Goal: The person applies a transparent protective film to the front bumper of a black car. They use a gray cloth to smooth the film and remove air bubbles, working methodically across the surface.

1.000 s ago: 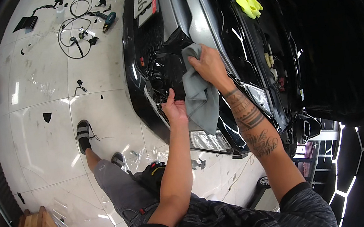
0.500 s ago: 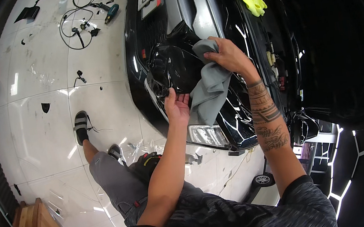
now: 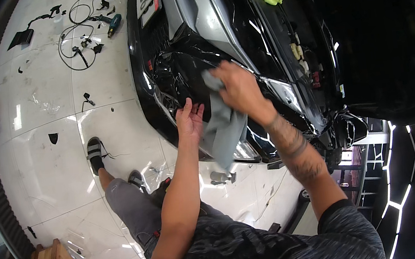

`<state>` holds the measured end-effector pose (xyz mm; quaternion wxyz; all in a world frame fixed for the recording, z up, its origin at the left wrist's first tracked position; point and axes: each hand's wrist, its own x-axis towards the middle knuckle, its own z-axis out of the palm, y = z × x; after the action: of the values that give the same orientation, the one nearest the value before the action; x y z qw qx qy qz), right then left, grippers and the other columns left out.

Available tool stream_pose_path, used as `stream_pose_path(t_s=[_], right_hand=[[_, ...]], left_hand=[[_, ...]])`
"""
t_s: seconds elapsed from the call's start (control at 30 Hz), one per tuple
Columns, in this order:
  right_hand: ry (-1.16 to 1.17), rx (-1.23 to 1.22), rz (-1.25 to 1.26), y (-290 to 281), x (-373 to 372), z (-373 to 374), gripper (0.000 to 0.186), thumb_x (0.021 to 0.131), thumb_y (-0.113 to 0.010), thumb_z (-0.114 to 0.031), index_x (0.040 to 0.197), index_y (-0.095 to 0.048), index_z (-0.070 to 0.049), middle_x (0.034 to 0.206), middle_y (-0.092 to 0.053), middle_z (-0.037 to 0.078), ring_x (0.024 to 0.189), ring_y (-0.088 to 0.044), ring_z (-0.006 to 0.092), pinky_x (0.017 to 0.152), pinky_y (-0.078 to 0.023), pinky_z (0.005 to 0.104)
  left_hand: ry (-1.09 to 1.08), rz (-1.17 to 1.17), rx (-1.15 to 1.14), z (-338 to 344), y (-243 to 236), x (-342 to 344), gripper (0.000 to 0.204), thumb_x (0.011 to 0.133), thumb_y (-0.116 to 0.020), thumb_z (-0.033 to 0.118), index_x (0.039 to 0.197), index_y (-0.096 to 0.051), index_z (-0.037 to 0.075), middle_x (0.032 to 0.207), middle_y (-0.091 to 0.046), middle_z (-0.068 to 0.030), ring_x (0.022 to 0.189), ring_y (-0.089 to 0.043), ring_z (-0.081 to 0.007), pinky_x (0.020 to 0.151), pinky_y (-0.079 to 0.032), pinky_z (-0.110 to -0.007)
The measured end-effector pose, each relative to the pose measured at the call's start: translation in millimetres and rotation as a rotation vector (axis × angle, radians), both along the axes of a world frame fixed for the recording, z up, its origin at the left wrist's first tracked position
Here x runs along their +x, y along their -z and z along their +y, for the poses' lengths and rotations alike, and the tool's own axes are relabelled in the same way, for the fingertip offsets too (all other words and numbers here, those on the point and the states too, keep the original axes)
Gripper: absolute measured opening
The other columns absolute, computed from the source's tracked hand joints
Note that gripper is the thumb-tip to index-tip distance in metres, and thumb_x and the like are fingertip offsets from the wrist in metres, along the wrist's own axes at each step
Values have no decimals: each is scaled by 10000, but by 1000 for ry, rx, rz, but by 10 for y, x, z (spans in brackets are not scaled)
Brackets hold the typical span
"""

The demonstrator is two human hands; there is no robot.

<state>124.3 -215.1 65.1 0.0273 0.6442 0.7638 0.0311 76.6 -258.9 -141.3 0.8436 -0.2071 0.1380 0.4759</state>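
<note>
The bumper (image 3: pixel 179 75) of the black car (image 3: pixel 268 32) is being crowded from below by both arms, while open white floor (image 3: pixel 53 150) is lying to the left, cluttered far off by cables (image 3: pixel 75 42). A grey cloth (image 3: pixel 223 127) is being gripped by the right hand (image 3: pixel 236 89) and pressed to the bumper, hanging down beneath it. The left hand (image 3: pixel 189 121) is being held open, fingers spread, just beside the cloth's left edge, against the bumper.

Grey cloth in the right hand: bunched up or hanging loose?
Mostly loose: the right hand grips the grey cloth at its top, and the rest drapes down over the black bumper.
</note>
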Motion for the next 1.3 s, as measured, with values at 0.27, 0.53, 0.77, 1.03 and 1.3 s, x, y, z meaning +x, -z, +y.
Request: stream_pose_path(t_s=[0.27, 0.53, 0.77, 1.03, 1.3], right_hand=[[-408, 16, -236, 388, -183, 359, 128, 706, -612, -135, 820, -649, -91, 921, -547, 46, 867, -562, 231, 575, -505, 365], [-342, -225, -231, -153, -228, 735, 345, 661, -575, -11, 952, -708, -138, 888, -583, 70, 894, -602, 305, 731, -522, 406], [-328, -183, -233, 199, -4, 263, 280, 676, -612, -65, 936, -705, -109, 953, -559, 53, 867, -564, 244, 608, -517, 369], [-13, -452, -156, -530, 569, -381, 306, 652, -653, -55, 956, -678, -70, 869, -605, 129, 852, -609, 354, 744, -504, 434], [205, -320, 121, -7, 873, -562, 303, 652, -721, -209, 886, -659, -28, 917, -608, 156, 874, -615, 371, 747, -512, 447]], left_hand=[[26, -48, 219, -1, 33, -184, 232, 932, -615, 206, 1054, -622, 8, 1048, -680, -99, 963, -666, -211, 817, -546, -350], [56, -116, 27, -29, 18, -94, 116, 885, -684, 154, 903, -595, 82, 860, -632, -10, 864, -631, -185, 905, -514, -404], [99, -30, 34, 85, -67, -241, 93, 904, -654, 142, 889, -601, 66, 855, -626, -18, 862, -620, -173, 942, -500, -398], [49, -174, -73, 116, -161, -56, 226, 861, -714, 155, 1018, -585, 56, 1025, -643, -71, 969, -618, -211, 934, -483, -369], [-66, -48, -128, 179, -466, -34, 317, 829, -734, 73, 1113, -594, 81, 1082, -644, -49, 1030, -586, -195, 924, -462, -361]])
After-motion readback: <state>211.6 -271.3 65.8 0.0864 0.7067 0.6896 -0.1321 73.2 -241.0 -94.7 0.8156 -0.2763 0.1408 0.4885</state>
